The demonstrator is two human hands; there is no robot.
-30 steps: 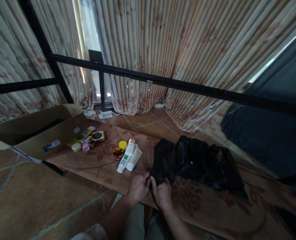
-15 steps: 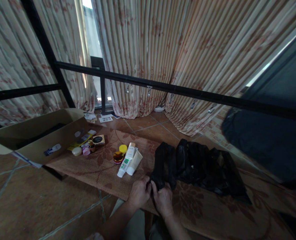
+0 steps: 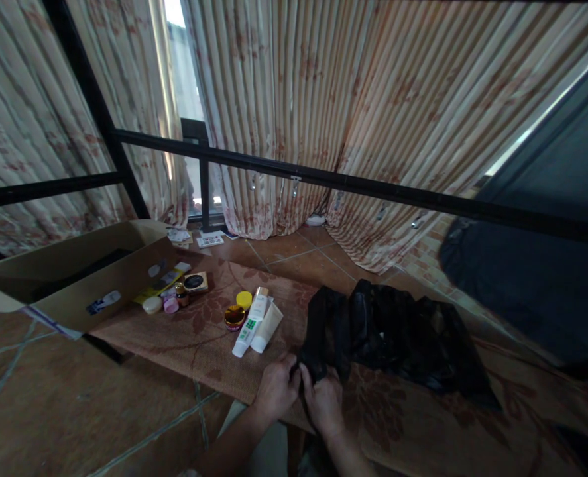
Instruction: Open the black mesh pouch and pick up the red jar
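Observation:
Both my hands pinch the near corner of a black mesh pouch (image 3: 321, 324) lying on a brown patterned cloth. My left hand (image 3: 278, 384) is closed at its left edge, and my right hand (image 3: 323, 397) is closed right beside it, thumbs nearly meeting. What exactly sits between the fingertips is partly hidden. Just right of the pouch lies a row of crumpled black bags (image 3: 403, 334). Left of my hands rest several white and cream tubes (image 3: 258, 321), a gold-lidded jar (image 3: 235, 317) and a yellow round lid or jar (image 3: 244, 299).
An open cardboard box (image 3: 119, 285) stands at the left end of the cloth-covered bench (image 3: 199, 351). Small cosmetics and a square compact (image 3: 195, 283) lie beside it. A black metal rail (image 3: 323, 175) crosses behind, before striped curtains (image 3: 303, 86). A dark padded object (image 3: 532, 265) is at right.
My hands stay closed at the same corner of the pouch. The view has shifted very slightly; nothing else has visibly moved.

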